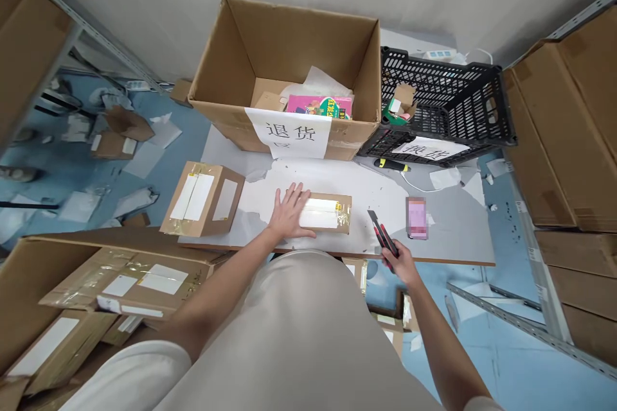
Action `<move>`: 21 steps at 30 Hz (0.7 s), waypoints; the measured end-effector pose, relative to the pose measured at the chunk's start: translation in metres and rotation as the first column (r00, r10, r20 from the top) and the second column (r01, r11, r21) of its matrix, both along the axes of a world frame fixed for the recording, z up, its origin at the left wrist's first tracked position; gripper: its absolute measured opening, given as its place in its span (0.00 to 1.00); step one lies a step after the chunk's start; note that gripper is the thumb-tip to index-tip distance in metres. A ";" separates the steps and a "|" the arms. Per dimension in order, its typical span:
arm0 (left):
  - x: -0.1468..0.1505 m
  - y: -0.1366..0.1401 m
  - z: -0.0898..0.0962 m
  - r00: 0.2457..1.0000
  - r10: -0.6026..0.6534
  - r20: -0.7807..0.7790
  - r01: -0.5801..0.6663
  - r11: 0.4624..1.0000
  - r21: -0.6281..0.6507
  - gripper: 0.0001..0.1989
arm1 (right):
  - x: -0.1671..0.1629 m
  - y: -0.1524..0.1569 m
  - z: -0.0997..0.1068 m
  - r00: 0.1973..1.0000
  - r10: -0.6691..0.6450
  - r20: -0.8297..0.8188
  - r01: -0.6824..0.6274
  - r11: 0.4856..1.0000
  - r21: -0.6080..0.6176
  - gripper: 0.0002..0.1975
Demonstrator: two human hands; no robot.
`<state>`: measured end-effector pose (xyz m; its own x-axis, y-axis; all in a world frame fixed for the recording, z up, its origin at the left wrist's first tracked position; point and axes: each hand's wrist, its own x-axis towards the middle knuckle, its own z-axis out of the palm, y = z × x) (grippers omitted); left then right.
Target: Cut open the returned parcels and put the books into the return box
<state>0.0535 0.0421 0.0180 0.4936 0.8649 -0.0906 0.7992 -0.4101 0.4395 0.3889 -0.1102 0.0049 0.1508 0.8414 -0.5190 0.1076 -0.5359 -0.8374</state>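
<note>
A small taped cardboard box point(343, 213) with a white label lies flat on the white table point(453, 244) in front of me. My left hand point(289, 213) rests on its left end, fingers spread. To the right of the box, my right hand point(399, 264) grips a box cutter point(383, 236) with a black and red handle. Its blade is out and points up and left, apart from the box. A phone with a pink screen point(417, 218) lies on the table just right of the cutter.
A large open carton point(231, 117) holding a pink package stands at the back, beside a black plastic crate point(475, 103). Another taped box point(205, 199) sits at the table's left. A black and yellow tool point(391, 165) lies near the crate. Boxes fill a big carton point(43, 247) at lower left.
</note>
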 end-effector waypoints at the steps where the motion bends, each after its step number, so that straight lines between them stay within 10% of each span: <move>1: -0.006 -0.006 -0.003 0.997 0.071 0.041 -0.071 0.997 -0.010 0.61 | -0.012 0.008 -0.006 0.999 -0.043 -0.004 0.043 0.999 0.029 0.19; 4: -0.026 -0.027 -0.022 0.923 0.329 0.200 -0.296 0.938 -0.177 0.64 | -0.053 0.033 -0.021 0.985 -0.131 -0.110 0.141 0.985 0.094 0.23; 8: -0.037 -0.047 -0.042 0.765 0.511 0.391 -0.291 0.817 -0.498 0.43 | -0.084 0.053 -0.023 0.956 -0.189 -0.223 0.213 0.973 0.092 0.23; 12: -0.030 -0.042 -0.036 0.685 0.624 0.375 -0.444 0.766 -0.464 0.26 | -0.081 0.062 -0.010 0.964 -0.182 -0.192 0.218 0.958 0.184 0.22; 21: -0.023 -0.032 -0.038 0.776 0.567 0.276 -0.433 0.798 -0.419 0.21 | -0.078 0.071 -0.011 0.994 -0.083 0.066 0.070 0.979 0.190 0.20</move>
